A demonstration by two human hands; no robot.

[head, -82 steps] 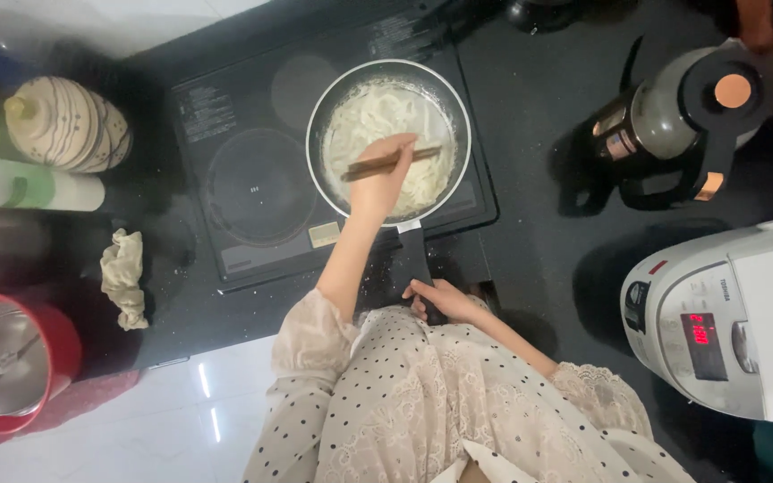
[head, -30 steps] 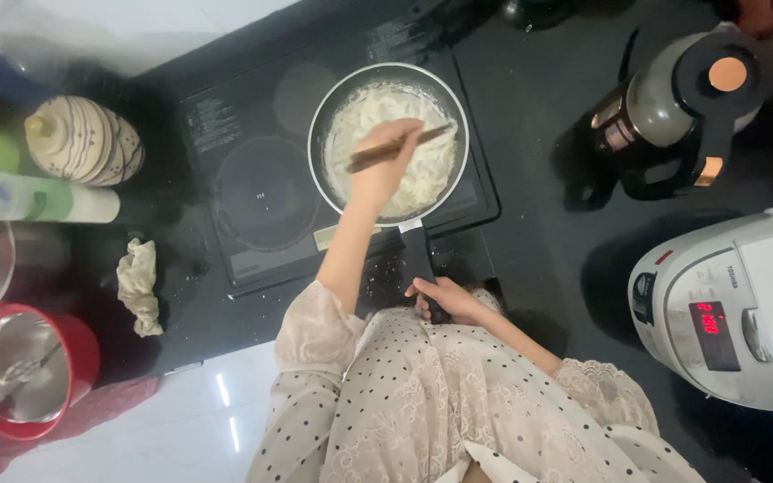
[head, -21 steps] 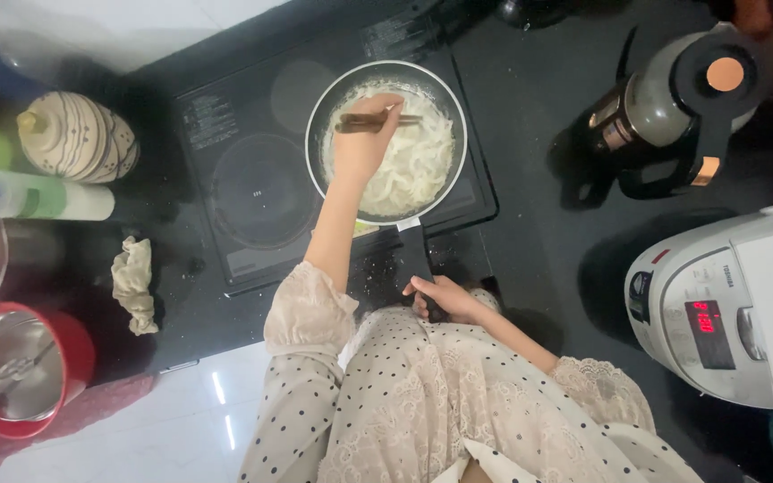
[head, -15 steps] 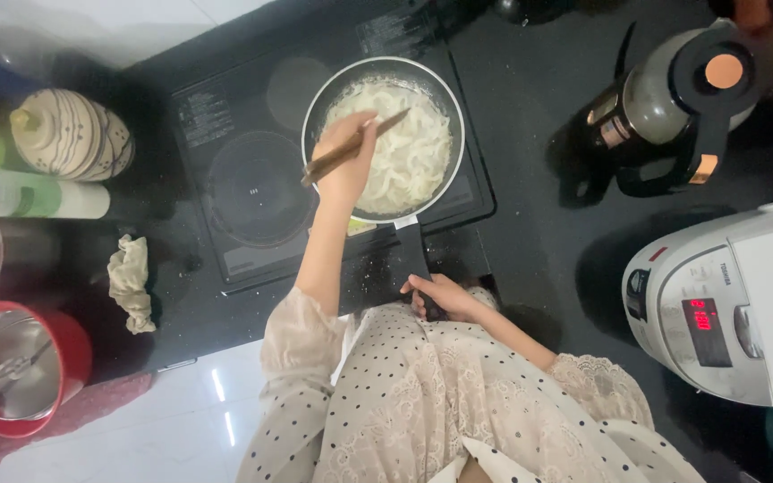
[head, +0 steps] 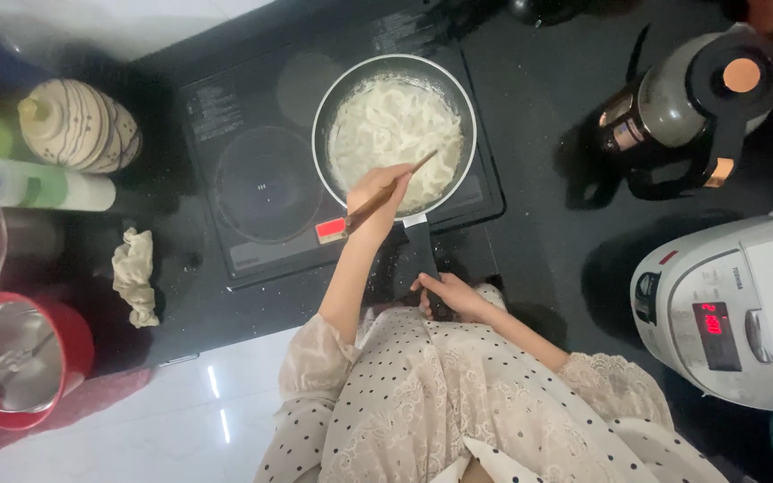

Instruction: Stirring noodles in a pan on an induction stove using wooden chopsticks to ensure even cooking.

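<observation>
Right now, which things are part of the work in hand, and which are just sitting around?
In use:
left hand holding wooden chopsticks
pan of white noodles
right hand on the pan handle
black cooktop

Lying about:
kettle
white rice cooker
crumpled cloth
striped jar
red pot

A black surface [head: 547,241] carried everything. On it lay a black two-zone induction cooktop [head: 261,179], with a pan of pale noodles [head: 394,125] on its right zone. Left of the cooktop lay a crumpled cloth [head: 136,275], a striped round jar [head: 82,125] and a white-and-green bottle on its side [head: 42,183]. At the far left stood a red pot with a glass lid [head: 20,358]. To the right stood a dark thermal jug [head: 686,103] and a white rice cooker [head: 735,309].
</observation>
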